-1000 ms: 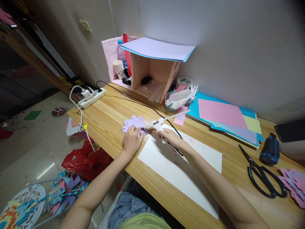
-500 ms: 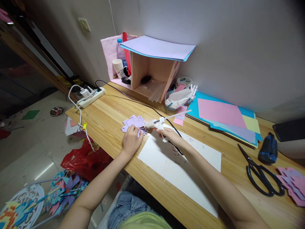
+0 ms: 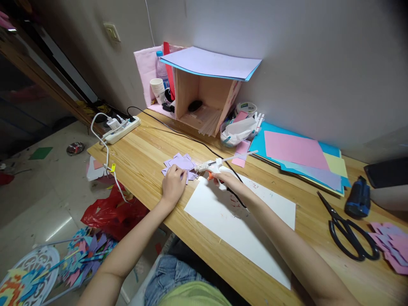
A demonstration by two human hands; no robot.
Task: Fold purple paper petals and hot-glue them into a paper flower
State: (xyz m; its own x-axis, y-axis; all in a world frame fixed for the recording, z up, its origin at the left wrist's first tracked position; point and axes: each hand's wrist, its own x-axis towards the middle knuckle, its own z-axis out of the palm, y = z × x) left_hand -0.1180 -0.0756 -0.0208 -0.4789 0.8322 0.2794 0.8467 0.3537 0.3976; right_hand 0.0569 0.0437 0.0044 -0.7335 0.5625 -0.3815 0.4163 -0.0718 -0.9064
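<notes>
On the wooden table [image 3: 149, 146] lies a pile of lilac paper cut-outs [image 3: 180, 163]. My left hand [image 3: 172, 185] rests on the near edge of that pile, fingers curled and pinching a piece. My right hand [image 3: 225, 180] grips a white hot glue gun [image 3: 214, 166] with an orange trigger; its nozzle points left at the cut-outs' right edge. A glue stick juts from the gun's back. The gun's black cord [image 3: 178, 135] runs to a white power strip [image 3: 121, 130]. A white sheet [image 3: 239, 225] lies beneath my right forearm.
Black scissors [image 3: 347, 234], a blue tool [image 3: 357, 198] and pink cut-outs [image 3: 392, 246] sit at right. Coloured paper sheets [image 3: 296, 153] lie near the wall beside a wooden box [image 3: 204, 100] topped with lilac paper. A red bag [image 3: 111, 212] and paper scraps lie on the floor.
The glue gun has drawn back slightly to the right and tilted, so its orange trigger now shows. My left hand stays on the lilac cut-outs.
</notes>
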